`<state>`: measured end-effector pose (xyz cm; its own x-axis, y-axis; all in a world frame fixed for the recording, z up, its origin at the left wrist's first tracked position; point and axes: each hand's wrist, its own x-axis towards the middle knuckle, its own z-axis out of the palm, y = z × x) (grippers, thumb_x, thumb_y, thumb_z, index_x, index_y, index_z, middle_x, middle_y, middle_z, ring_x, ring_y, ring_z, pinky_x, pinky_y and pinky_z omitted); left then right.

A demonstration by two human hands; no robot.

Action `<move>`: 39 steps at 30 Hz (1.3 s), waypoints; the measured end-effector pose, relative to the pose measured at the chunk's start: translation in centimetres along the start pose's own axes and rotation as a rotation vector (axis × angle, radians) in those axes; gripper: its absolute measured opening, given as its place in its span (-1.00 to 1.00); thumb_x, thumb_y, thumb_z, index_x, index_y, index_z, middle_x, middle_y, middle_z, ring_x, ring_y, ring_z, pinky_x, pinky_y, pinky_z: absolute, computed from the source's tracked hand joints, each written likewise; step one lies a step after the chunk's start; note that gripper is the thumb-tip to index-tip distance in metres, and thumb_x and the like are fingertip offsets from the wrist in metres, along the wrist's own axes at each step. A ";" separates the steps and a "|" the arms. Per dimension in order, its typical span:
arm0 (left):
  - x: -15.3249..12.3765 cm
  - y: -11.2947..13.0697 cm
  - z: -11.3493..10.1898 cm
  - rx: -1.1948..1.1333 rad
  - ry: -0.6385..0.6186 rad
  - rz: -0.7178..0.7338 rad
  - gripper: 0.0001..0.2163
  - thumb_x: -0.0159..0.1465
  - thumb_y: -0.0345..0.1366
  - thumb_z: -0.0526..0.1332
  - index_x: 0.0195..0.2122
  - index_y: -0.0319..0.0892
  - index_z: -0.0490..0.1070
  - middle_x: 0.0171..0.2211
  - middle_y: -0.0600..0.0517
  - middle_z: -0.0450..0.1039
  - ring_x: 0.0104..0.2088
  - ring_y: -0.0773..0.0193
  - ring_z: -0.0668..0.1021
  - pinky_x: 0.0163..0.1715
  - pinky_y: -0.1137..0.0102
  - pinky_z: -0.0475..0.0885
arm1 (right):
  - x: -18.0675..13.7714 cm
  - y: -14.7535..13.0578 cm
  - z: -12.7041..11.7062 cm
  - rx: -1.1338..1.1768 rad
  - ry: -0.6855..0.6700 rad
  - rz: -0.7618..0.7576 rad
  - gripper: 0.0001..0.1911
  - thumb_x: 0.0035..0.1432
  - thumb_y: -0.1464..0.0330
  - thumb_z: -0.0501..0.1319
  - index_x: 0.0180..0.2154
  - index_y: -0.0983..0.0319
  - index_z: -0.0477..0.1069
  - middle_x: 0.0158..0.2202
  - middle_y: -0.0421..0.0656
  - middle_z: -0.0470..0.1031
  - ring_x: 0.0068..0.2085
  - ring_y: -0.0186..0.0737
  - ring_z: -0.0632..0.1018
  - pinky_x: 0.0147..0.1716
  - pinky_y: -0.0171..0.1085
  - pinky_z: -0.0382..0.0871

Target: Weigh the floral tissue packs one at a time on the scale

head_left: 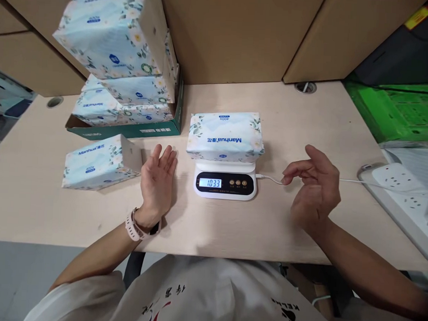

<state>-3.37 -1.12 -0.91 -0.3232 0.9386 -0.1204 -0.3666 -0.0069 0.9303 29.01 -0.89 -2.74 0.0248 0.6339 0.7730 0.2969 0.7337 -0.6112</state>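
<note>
A tissue pack [225, 135] with a floral print lies on a white digital scale [225, 191], whose lit display reads 103.3. To the left of the scale, my left hand [157, 184] rests palm up on the table, fingers stretched and holding nothing. My right hand [314, 191] is raised to the right of the scale, fingers apart and bent, near the white cable [272, 178]; nothing shows in its grasp. Another tissue pack [96, 165] sits tilted on the table just left of my left hand.
Several tissue packs [109, 37] are stacked in a green tray [126, 132] at the back left. Cardboard boxes [240, 36] stand along the table's rear edge. At right are a white power strip [407, 192] and a green crate [404, 112].
</note>
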 end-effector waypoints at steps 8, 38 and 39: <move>-0.2 0.1 0.2 -0.007 -0.026 -0.020 -0.56 0.28 0.17 0.34 0.04 0.04 0.63 0.25 -0.04 0.58 0.40 -0.07 0.47 0.48 -0.01 0.29 | -0.5 0.1 -0.2 -0.007 0.033 0.039 -0.40 0.49 0.08 -0.09 0.35 0.08 0.44 -0.29 -0.13 0.55 -0.48 -0.28 0.46 -0.50 -0.17 0.49; -0.1 0.5 0.3 -0.035 0.013 -0.062 -0.60 0.31 0.09 0.31 0.00 -0.04 0.65 0.15 -0.11 0.65 0.22 -0.04 0.62 0.43 0.00 0.37 | -0.4 -0.5 -0.7 -0.097 -0.025 0.138 -0.33 0.50 0.05 -0.22 0.25 -0.02 0.56 -0.30 -0.11 0.50 -0.45 -0.18 0.47 -0.49 -0.09 0.41; 0.0 0.5 0.3 -0.030 0.006 -0.060 -0.60 0.32 0.10 0.30 0.01 -0.04 0.65 0.15 -0.11 0.64 0.24 -0.05 0.61 0.43 -0.01 0.37 | -0.3 -0.5 -0.7 -0.099 -0.023 0.136 -0.33 0.49 0.03 -0.21 0.24 -0.02 0.56 -0.30 -0.11 0.50 -0.46 -0.18 0.47 -0.50 -0.08 0.41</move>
<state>-3.31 -1.05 -0.36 -0.3047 0.9358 -0.1775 -0.4117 0.0386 0.9105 29.54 -1.65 -2.56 0.0497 0.7320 0.6795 0.3853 0.6136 -0.6892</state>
